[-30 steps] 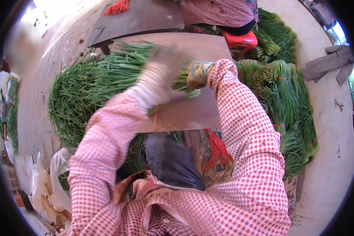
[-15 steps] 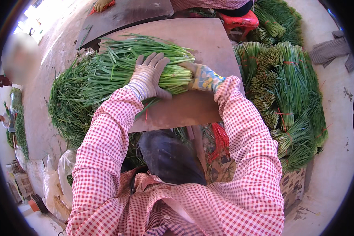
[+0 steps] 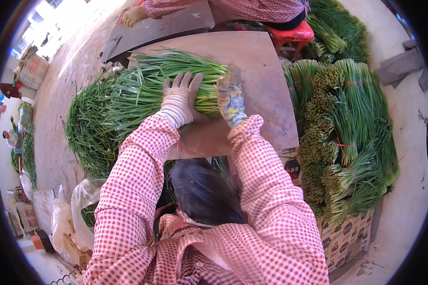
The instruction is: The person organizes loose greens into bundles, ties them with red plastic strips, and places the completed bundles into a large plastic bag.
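Note:
A loose heap of long garlic chives lies across the brown board, leaf tips to the left and pale stem ends to the right. My left hand, in a striped glove, rests on top of the stems with its fingers spread. At the stem ends, my right hand wears a patterned glove soiled at the fingers. It stands up along the cut ends with its fingers stretched out, touching them. The thumb of my right hand is partly hidden by the stems.
Tied chive bundles are stacked at the right, above a printed carton. Across the board, a co-worker in a checked sleeve sits on a red stool, beside a dark board. Clear plastic bags stand at the lower left.
My right hand has turned from gripping the stem ends to lying upright against them. The co-worker's arm and gloved hand have come further into view. The view has shifted slightly.

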A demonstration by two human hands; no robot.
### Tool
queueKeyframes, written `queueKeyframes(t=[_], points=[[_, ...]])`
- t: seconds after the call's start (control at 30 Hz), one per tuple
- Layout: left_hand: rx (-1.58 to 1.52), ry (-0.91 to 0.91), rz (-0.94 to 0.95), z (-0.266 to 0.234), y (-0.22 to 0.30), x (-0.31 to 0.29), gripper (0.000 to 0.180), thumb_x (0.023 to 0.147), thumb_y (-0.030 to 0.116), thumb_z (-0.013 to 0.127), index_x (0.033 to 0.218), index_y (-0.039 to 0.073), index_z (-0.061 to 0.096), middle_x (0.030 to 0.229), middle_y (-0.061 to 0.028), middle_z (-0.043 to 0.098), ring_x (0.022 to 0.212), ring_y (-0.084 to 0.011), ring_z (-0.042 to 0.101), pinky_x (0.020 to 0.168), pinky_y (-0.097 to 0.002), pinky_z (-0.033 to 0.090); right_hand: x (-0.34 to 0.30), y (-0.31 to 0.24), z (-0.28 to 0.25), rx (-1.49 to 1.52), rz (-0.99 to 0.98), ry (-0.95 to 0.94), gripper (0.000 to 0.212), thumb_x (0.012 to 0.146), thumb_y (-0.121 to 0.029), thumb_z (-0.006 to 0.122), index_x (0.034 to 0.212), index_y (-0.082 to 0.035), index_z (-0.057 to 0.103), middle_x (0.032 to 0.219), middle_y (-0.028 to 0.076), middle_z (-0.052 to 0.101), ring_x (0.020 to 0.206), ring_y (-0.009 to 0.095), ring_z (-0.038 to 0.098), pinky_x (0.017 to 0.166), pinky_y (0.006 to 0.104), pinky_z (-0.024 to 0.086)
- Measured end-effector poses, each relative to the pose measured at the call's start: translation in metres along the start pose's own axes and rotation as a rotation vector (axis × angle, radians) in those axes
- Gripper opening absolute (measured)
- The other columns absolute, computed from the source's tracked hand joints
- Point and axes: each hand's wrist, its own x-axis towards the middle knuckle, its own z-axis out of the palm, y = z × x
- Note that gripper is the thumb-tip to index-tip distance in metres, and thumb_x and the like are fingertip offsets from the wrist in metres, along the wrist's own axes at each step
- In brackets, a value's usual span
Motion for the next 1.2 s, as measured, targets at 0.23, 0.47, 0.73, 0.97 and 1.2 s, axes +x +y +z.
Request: queueKeyframes(t=[0.23,0.47,0.73,0.97,1.2], points=[[-0.01,-0.012,-0.022,0.003,-0.002,-0.009,0.125,0.048,0.061,0.086,0.149,0.012,0.03,0.154,-0.0197,0.03,0.144,-0.037,0.024,0.115,-0.0593,0.016,0.046,0.012,-0.058,0.237,0.052,-0.105,0.039,0.093,-0.033,0.054,0.122,-0.008,0.058,0.116,0.019,0.06,0.1,0.033,0.061,0.087,0.0422,0.051],[-0.011,-0.039,-0.017,0.001,-0.003,-0.007,0.123,0.049,0.062,0.085,0.148,0.012,0.032,0.154,-0.0188,0.029,0.144,-0.0366,0.024,0.115,-0.0601,0.016,0.078,-0.009,-0.066,0.016,0.053,-0.597,0.029,0.087,-0.03,0.067,0.106,-0.008,0.069,0.102,0.019,0.066,0.099,0.034,0.064,0.087,0.0421,0.049],[-0.06,0.012,-0.009,0.007,-0.006,-0.007,0.122,0.049,0.061,0.085,0.15,0.018,0.029,0.155,-0.0155,0.028,0.145,-0.0349,0.022,0.113,-0.0634,0.016,0.075,0.004,-0.08,-0.01,-0.104,-0.552,0.032,0.081,-0.026,0.074,0.109,-0.013,0.069,0.104,0.018,0.063,0.094,0.034,0.063,0.082,0.0412,0.05],[-0.08,0.025,-0.011,0.01,-0.004,-0.006,0.117,0.049,0.057,0.086,0.147,0.019,0.035,0.155,-0.0128,0.03,0.145,-0.0338,0.022,0.112,-0.064,0.015,0.131,-0.001,-0.028,-0.213,-0.311,-0.601,0.06,0.089,-0.05,0.059,0.134,-0.01,0.053,0.134,0.029,0.05,0.124,0.044,0.05,0.103,0.0453,0.042],[-0.13,-0.004,-0.053,0.013,-0.011,-0.011,0.128,0.053,0.064,0.081,0.152,0.01,0.022,0.159,-0.014,0.02,0.149,-0.0311,0.013,0.116,-0.0598,0.007,0.106,-0.033,0.018,0.089,0.014,-0.857,0.09,0.091,-0.075,0.028,0.139,-0.001,0.047,0.14,0.026,0.048,0.132,0.037,0.044,0.111,0.0405,0.033]])
